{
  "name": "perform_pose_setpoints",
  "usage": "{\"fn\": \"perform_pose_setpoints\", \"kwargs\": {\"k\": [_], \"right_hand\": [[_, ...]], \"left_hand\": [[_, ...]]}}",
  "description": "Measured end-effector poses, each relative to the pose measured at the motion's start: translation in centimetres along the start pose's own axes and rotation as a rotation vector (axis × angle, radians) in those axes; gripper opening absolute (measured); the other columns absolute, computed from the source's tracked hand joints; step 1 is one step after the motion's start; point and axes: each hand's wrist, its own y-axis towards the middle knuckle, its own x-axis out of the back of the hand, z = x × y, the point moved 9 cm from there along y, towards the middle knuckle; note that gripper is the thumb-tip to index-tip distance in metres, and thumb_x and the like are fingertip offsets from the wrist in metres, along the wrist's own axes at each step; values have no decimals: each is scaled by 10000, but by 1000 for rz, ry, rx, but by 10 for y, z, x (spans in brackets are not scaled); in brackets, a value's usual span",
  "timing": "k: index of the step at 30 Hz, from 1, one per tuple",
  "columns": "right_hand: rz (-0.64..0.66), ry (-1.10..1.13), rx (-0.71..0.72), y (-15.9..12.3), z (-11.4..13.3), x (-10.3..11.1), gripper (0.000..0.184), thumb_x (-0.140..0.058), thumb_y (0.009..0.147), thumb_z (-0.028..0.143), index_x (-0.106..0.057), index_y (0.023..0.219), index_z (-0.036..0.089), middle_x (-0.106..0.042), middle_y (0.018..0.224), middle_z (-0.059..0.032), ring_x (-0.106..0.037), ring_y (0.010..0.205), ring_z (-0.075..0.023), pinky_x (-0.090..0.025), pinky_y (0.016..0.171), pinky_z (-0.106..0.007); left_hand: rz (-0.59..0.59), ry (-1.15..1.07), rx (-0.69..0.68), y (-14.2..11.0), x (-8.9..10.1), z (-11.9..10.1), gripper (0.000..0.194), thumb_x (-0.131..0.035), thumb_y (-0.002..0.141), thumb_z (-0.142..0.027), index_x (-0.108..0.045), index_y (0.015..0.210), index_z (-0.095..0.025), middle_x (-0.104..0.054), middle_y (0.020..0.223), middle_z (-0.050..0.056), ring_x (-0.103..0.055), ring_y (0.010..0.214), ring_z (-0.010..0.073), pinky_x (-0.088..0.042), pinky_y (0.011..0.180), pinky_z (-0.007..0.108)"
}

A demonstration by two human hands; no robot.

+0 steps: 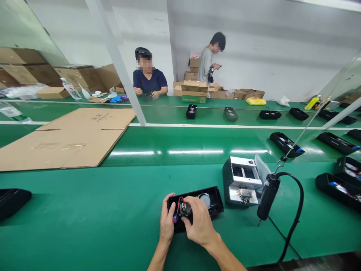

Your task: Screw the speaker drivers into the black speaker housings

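An open black plastic housing (214,200) lies on the green bench in front of me, with a small circuit board, red and blue wires and a round speaker (205,199) inside. My left hand (167,221) grips the housing's left end, thumb over its rim. My right hand (199,223) is curled over the middle of the housing, fingertips pressed on the parts by the wires. What the fingertips pinch is hidden.
A grey screw-feeder box (241,180) stands right of the housing. A black electric screwdriver (267,196) hangs on a cord beside it. More black housings (286,143) lie on the belt. Flat cardboard (70,137) lies at left. Two people work across the line.
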Motion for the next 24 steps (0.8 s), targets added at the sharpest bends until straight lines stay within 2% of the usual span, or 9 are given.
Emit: {"fn": "perform_pose_setpoints", "kwargs": {"k": [4, 6, 7, 10, 13, 15, 18, 21, 24], "right_hand": [[-131, 157, -167, 7, -27, 15, 152, -645, 983, 154, -733, 1090, 215, -799, 1026, -72, -752, 957, -228, -600, 892, -364], [-159, 255, -259, 12, -43, 27, 161, -664, 1016, 231, -771, 1134, 209, -815, 1038, -78, -766, 941, -228, -618, 870, -347], [-128, 283, -255, 16, -46, 32, 197, -656, 1031, 254, -783, 1176, 209, -818, 1042, -77, -768, 929, -225, -621, 848, -337], [115, 186, -19, 23, -32, 43, 295, -561, 1089, 235, -800, 1260, 249, -810, 1059, -66, -745, 930, -207, -598, 842, -338], [359, -116, 222, 13, -15, 42, 372, -518, 1073, 111, -815, 1225, 274, -819, 1035, -44, -716, 876, -199, -539, 865, -376], [453, -285, 243, 7, -15, 38, 411, -507, 1036, 36, -820, 1177, 263, -826, 998, -33, -704, 821, -193, -500, 816, -367], [522, -418, 192, 6, -17, 30, 401, -528, 1005, 16, -805, 1183, 244, -829, 980, -36, -715, 819, -196, -462, 732, -339], [565, -462, 170, 10, -14, 20, 350, -558, 1009, 42, -799, 1178, 232, -830, 992, -43, -738, 875, -206, -467, 725, -325], [625, -474, 165, 13, -12, 9, 340, -567, 995, 31, -804, 1141, 227, -825, 982, -51, -746, 891, -211, -475, 730, -317]], "left_hand": [[22, 26, -24, 2, -1, -1, 642, -594, 940, -758, -627, 1339, -256, -674, 1421, 115, -593, 1402, 336, -388, 1274, 540], [33, 41, -45, 1, -2, -2, 642, -569, 962, -755, -617, 1361, -255, -668, 1434, 124, -602, 1397, 330, -400, 1270, 553], [34, 49, -62, 1, -2, -4, 634, -553, 978, -748, -611, 1371, -254, -667, 1436, 129, -609, 1389, 326, -406, 1266, 558], [10, 67, -134, -2, 1, -14, 575, -530, 1018, -697, -609, 1371, -250, -647, 1456, 139, -590, 1410, 318, -378, 1288, 574], [-3, 135, -293, -5, 7, -41, 349, -556, 1057, -540, -678, 1237, -267, -624, 1484, 118, -559, 1447, 303, -369, 1299, 566], [98, 251, -488, -12, 1, -69, 217, -532, 1081, -371, -721, 1143, -285, -631, 1480, 91, -554, 1464, 290, -414, 1275, 557], [368, 458, -750, -29, -20, -102, 245, -551, 1048, -243, -734, 1197, -307, -643, 1491, 78, -518, 1511, 310, -377, 1297, 622], [534, 635, -816, -35, -33, -109, 292, -681, 985, -300, -720, 1274, -300, -653, 1504, 99, -513, 1515, 364, -306, 1316, 703], [583, 744, -813, -32, -38, -102, 336, -779, 917, -352, -736, 1244, -290, -663, 1493, 116, -523, 1502, 401, -327, 1304, 720]]}}
